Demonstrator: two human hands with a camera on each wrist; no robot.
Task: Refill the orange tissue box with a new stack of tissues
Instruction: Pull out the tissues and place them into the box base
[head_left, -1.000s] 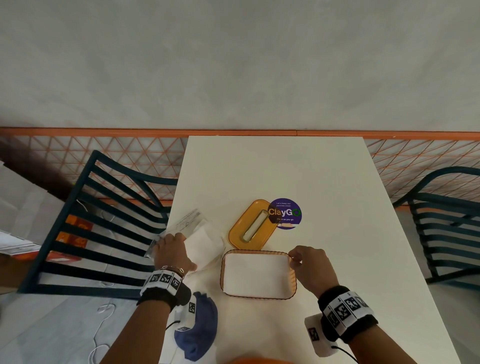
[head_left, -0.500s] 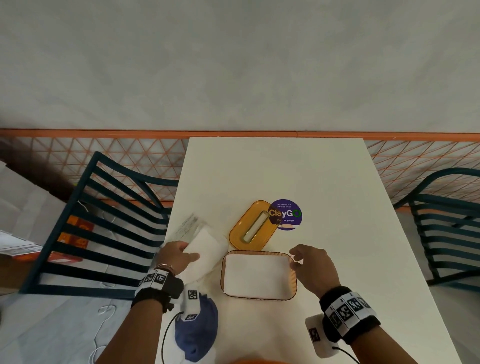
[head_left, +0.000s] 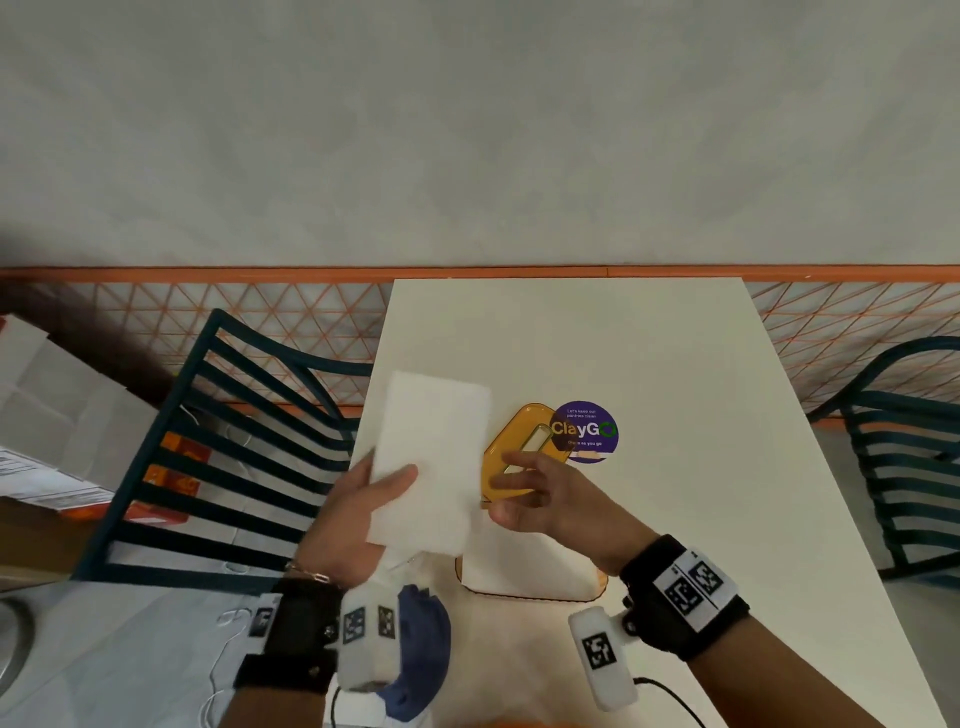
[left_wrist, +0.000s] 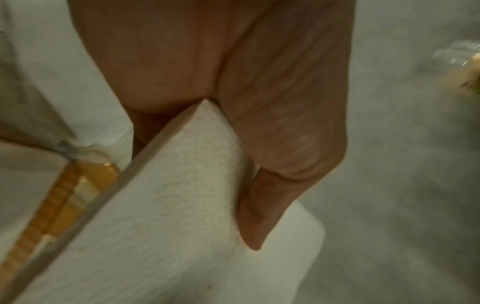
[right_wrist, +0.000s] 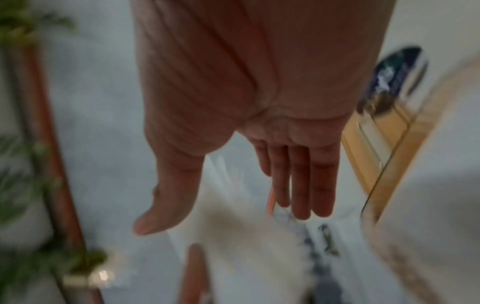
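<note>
Head view, left hand (head_left: 353, 512) gripping tissue stack (head_left: 428, 460) above table's (head_left: 675, 364) left edge, right hand (head_left: 550, 499) hovering open-fingered, holding nothing, over orange box (head_left: 602, 584).

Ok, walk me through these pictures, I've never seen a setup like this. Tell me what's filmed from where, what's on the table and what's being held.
No machine here: a person works with bare hands, wearing wristbands with printed markers and small cameras. The wide picture comes from a head camera looking down; the two close-ups look along each wrist at the fingers. The left hand grips a white tissue stack, thumb on top, lifted above the white table. The right hand is open, holds nothing and hovers beside the stack. On the table lie the open orange tissue box, its orange lid with a slot, and a round purple sticker. A blue object lies near the left wrist; what it is I cannot tell.
</note>
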